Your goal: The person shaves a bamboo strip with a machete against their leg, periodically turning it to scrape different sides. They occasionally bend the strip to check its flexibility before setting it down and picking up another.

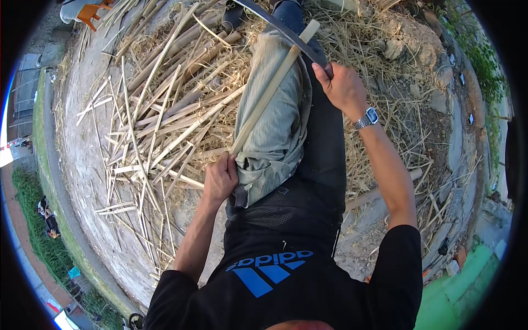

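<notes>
My left hand grips the near end of a long pale bamboo strip that lies along my thigh over a grey-green cloth. My right hand, with a watch at the wrist, is closed on the handle of a long curved blade. The blade crosses the far end of the strip near my knee. Both arms reach forward from a black T-shirt.
A heap of split bamboo strips and shavings covers the ground on my left. Dry straw and stones lie on my right. A person in orange sits at the far top left. Green grass borders the concrete edge.
</notes>
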`<state>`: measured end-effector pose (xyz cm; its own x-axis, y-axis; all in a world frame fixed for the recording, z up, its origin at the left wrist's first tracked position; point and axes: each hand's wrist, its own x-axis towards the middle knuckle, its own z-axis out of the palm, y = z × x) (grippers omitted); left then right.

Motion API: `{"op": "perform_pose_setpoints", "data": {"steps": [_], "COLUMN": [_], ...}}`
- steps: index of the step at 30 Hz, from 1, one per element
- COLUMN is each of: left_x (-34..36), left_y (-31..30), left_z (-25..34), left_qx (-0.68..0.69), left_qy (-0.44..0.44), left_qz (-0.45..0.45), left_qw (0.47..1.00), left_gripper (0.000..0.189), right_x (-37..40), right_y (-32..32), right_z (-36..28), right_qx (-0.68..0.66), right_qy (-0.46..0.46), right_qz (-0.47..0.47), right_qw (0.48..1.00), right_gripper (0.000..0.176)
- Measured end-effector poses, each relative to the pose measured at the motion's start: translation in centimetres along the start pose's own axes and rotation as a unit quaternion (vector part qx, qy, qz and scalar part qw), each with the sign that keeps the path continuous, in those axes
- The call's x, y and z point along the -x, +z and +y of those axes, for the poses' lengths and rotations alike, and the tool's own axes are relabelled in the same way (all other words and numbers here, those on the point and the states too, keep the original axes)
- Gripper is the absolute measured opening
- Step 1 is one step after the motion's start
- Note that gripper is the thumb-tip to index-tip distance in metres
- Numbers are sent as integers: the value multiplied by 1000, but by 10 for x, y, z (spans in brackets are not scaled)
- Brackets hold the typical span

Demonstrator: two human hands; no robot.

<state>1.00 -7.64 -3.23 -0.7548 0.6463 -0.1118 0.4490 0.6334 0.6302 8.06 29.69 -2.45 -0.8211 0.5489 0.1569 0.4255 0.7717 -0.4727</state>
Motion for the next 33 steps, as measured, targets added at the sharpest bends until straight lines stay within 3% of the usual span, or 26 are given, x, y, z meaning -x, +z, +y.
{"op": "perform_pose_setpoints", "data": {"steps": [3, 5, 6, 11, 13, 14, 16, 18, 20, 23, 27, 29, 31, 33], "left_x": [0, 6, 10, -9, 1, 6, 6, 19, 17, 16, 8, 9, 7, -8], "left_y": [7, 2, -2, 9, -1, -7, -8, 1, 1, 4, -6, -7, -10, -29], "left_z": [-6, -5, -5, -3, -1, 0, -2, -15, -21, -12, -14, -15, -25, -39], "left_qx": [16, 10, 11, 29, 35, 21, 13, 10, 17, 30, 36, 41, 22, -24], "left_qy": [13, 23, 22, 44, 15, 15, 18, 16, 42, -17, -9, -19, 31, 44], "left_qz": [16, 18, 7, 33, 1, -13, -16, 4, 28, -5, -38, -38, -16, 87], "left_qw": [1000, 1000, 1000, 998, 999, 1000, 1000, 1000, 999, 999, 999, 998, 999, 995], "left_gripper": [26, 26, 26, 27, 27, 27, 26, 24, 22, 24, 25, 25, 25, 25], "right_x": [-4, 5, -4, -23, 1, -6, -49, -104, -101, -54, -11, 5, 18, 27], "right_y": [-7, -11, -7, -1, -3, -3, -17, -35, -47, -86, -75, -69, -61, -58], "right_z": [-12, -18, -4, 1, -6, 14, 63, 147, 188, 137, 101, 72, 57, 32], "right_qx": [-3, 15, 29, 42, 17, 21, 80, 106, 124, 54, -40, -252, -275, -272], "right_qy": [-34, -78, -105, -23, -107, -148, 28, 179, 202, 124, 133, 205, 199, 158], "right_qz": [34, -54, -32, 9, -43, -25, -43, -58, 44, 50, 90, 51, 63, 59], "right_qw": [999, 995, 994, 999, 993, 988, 995, 976, 970, 990, 986, 944, 938, 947], "right_gripper": [61, 62, 61, 59, 60, 61, 75, 77, 78, 77, 75, 75, 68, 54]}}
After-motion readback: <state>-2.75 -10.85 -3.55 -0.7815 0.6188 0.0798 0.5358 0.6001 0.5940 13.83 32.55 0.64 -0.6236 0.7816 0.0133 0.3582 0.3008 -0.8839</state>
